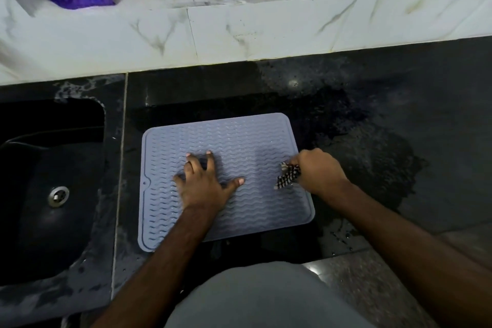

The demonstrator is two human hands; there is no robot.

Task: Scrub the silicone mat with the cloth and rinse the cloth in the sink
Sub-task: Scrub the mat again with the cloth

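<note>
Grey silicone mat (226,178) lies flat on the wet black counter (372,104), just right of the sink (53,181). Left hand (205,184) presses on the mat, fingers spread straight. Right hand (319,172) grips the checked cloth (288,176) at the mat's right edge.

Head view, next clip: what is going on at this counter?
A person is cleaning a grey silicone mat lying flat on a wet dark counter. The left hand presses on the mat with fingers spread, and the right hand grips a bunched patterned cloth at the mat's right edge. The sink sits to the left.
</note>
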